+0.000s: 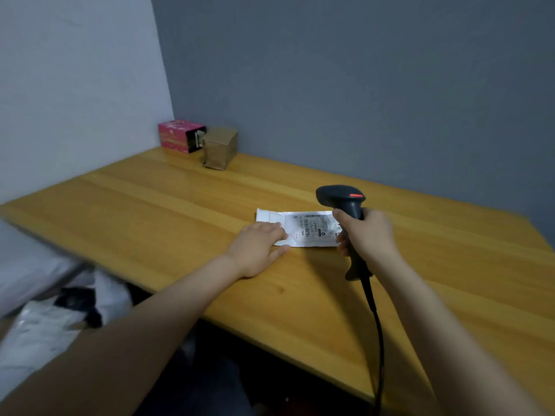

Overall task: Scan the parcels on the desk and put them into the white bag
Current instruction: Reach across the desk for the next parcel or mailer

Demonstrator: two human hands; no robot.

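Observation:
A flat white parcel [306,228] with a printed barcode label lies on the wooden desk [150,205]. My left hand [259,246] rests flat on its left end, fingers spread, pinning it down. My right hand [368,235] grips the handle of a black barcode scanner [341,198], whose head hangs just above the parcel's right end. At the far corner stand a pink box [180,141] and a brown cardboard box [220,148]. The white bag [39,334] lies on the floor at lower left, below the desk edge.
The scanner's black cable [377,331] trails from the handle over the desk's near edge. Grey wall runs behind the desk, a white wall on the left. Dark items lie beside the bag on the floor.

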